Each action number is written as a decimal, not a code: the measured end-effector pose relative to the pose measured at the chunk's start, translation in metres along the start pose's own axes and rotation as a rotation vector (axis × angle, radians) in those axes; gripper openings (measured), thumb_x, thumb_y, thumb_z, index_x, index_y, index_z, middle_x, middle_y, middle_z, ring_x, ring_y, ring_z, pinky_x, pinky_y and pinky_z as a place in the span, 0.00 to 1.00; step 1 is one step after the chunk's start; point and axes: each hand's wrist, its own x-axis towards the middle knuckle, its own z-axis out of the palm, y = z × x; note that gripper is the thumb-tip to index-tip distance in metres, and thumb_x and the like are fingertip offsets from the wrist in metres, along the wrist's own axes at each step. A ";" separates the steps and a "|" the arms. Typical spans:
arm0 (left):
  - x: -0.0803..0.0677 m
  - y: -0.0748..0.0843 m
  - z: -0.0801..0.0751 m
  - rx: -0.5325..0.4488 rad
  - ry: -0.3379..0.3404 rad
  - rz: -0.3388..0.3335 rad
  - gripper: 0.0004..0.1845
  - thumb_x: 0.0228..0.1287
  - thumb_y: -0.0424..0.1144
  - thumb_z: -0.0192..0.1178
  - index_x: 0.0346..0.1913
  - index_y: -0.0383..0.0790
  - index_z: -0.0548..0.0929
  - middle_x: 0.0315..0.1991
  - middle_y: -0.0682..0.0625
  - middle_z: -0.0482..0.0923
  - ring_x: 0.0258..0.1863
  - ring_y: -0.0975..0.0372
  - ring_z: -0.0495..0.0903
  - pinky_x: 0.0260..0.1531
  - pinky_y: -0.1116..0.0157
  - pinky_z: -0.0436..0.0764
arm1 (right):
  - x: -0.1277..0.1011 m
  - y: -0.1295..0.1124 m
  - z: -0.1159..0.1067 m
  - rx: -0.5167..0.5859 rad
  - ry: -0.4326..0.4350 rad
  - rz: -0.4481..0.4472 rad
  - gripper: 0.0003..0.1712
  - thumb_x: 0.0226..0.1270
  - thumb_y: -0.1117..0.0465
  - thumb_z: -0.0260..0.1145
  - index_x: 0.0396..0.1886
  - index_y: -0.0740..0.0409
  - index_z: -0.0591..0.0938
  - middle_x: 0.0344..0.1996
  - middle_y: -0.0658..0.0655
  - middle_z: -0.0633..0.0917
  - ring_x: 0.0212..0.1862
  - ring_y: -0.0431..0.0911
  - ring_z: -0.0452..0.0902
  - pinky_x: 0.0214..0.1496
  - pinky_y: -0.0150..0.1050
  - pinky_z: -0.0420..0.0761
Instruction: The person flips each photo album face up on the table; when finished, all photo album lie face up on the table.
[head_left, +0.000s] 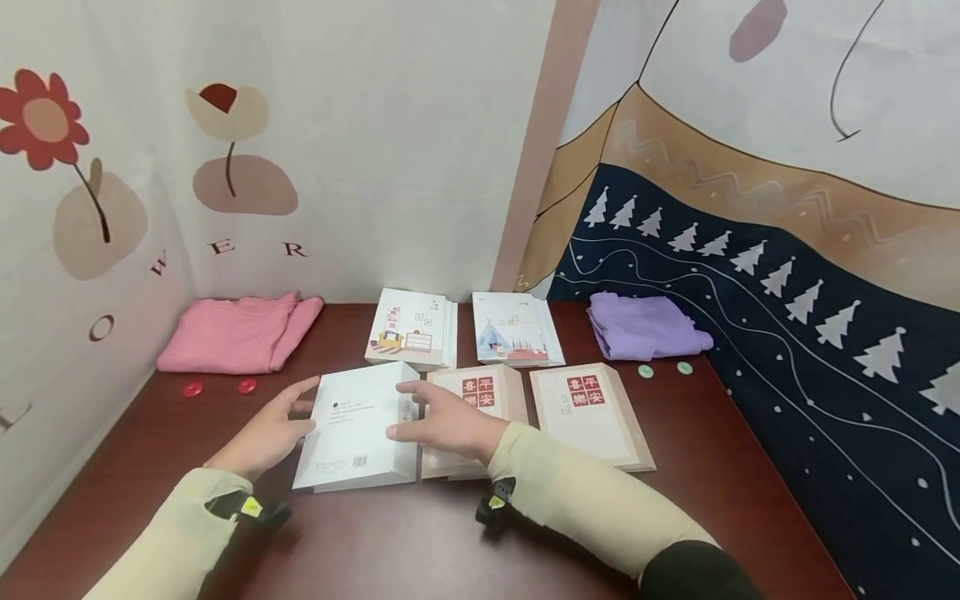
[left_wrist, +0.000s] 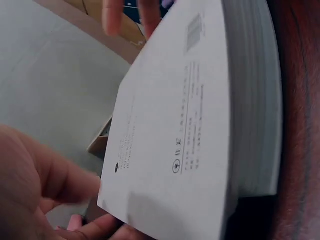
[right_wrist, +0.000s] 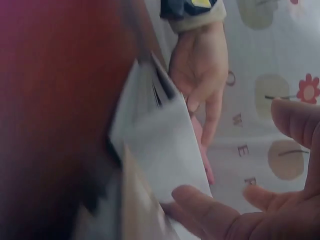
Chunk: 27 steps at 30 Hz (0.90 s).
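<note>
A thick white book (head_left: 352, 425) lies back cover up on the brown table, a barcode near its lower edge. My left hand (head_left: 264, 432) is at the book's left side, fingertips against the edge. In the left wrist view, the left thumb (left_wrist: 65, 180) is by a corner of the cover and other fingers are partly hidden behind it. Over the book's right edge reaches my right hand (head_left: 450, 419), its thumb and fingers spread apart. A beige book (head_left: 457, 458) with red square characters lies partly beneath that hand.
Another beige book (head_left: 592, 425) lies further right. Behind stand two piles of illustrated white books (head_left: 408, 329) (head_left: 516, 325). A folded pink cloth (head_left: 232, 337) with red buttons (head_left: 247, 386) is at left, a folded purple cloth (head_left: 645, 327) with green buttons (head_left: 646, 372) at right. Printed curtains (head_left: 412, 150) border the table.
</note>
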 end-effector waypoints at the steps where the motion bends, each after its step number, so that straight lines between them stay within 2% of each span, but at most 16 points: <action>1: -0.002 -0.001 0.000 -0.023 -0.014 -0.010 0.41 0.74 0.27 0.51 0.84 0.32 0.46 0.69 0.23 0.64 0.61 0.38 0.76 0.54 0.46 0.85 | -0.001 0.000 0.003 0.010 0.006 0.004 0.44 0.66 0.51 0.77 0.79 0.50 0.70 0.77 0.64 0.71 0.77 0.56 0.68 0.75 0.50 0.72; 4: -0.006 -0.002 0.000 -0.092 -0.054 -0.034 0.44 0.68 0.23 0.49 0.85 0.33 0.44 0.66 0.25 0.66 0.55 0.44 0.79 0.46 0.53 0.87 | -0.004 0.000 0.012 0.066 0.025 0.009 0.46 0.64 0.54 0.78 0.79 0.51 0.70 0.75 0.63 0.73 0.74 0.52 0.70 0.73 0.48 0.75; 8: -0.007 -0.002 0.000 -0.158 -0.077 -0.056 0.47 0.66 0.22 0.49 0.85 0.35 0.41 0.66 0.25 0.66 0.56 0.45 0.78 0.46 0.56 0.86 | -0.006 -0.003 0.018 0.151 0.036 0.020 0.46 0.63 0.58 0.78 0.80 0.53 0.68 0.71 0.62 0.75 0.66 0.51 0.75 0.60 0.43 0.83; 12: -0.006 -0.002 -0.001 -0.194 -0.083 -0.072 0.48 0.67 0.22 0.49 0.85 0.35 0.38 0.66 0.24 0.66 0.59 0.44 0.77 0.49 0.56 0.85 | -0.008 -0.006 0.021 0.154 0.047 0.025 0.47 0.63 0.58 0.78 0.80 0.53 0.68 0.74 0.62 0.72 0.67 0.51 0.72 0.62 0.42 0.81; 15: -0.006 -0.002 -0.001 -0.184 -0.084 -0.081 0.47 0.68 0.24 0.49 0.85 0.36 0.39 0.68 0.26 0.66 0.61 0.44 0.76 0.50 0.59 0.83 | -0.008 -0.005 0.022 0.148 0.060 0.016 0.46 0.63 0.58 0.78 0.79 0.53 0.69 0.75 0.61 0.72 0.67 0.52 0.71 0.64 0.43 0.79; 20: -0.008 0.001 -0.001 -0.169 -0.061 -0.057 0.45 0.71 0.25 0.50 0.86 0.39 0.42 0.69 0.26 0.64 0.61 0.43 0.75 0.48 0.62 0.82 | -0.007 -0.001 0.021 0.176 0.056 -0.019 0.45 0.64 0.59 0.77 0.79 0.49 0.70 0.77 0.60 0.70 0.70 0.52 0.72 0.67 0.43 0.79; 25: -0.014 0.010 -0.007 -0.237 -0.052 0.000 0.45 0.74 0.26 0.49 0.87 0.46 0.41 0.69 0.26 0.64 0.56 0.47 0.79 0.44 0.59 0.87 | -0.006 0.000 0.018 0.157 0.031 -0.054 0.44 0.65 0.58 0.77 0.80 0.45 0.69 0.75 0.61 0.73 0.71 0.55 0.74 0.67 0.44 0.79; 27: -0.016 0.015 -0.010 -0.272 -0.051 0.030 0.45 0.75 0.25 0.49 0.87 0.47 0.41 0.69 0.26 0.63 0.54 0.49 0.80 0.44 0.59 0.87 | -0.005 -0.001 0.018 0.145 0.019 -0.065 0.45 0.65 0.58 0.77 0.80 0.47 0.69 0.73 0.62 0.75 0.71 0.55 0.75 0.68 0.43 0.79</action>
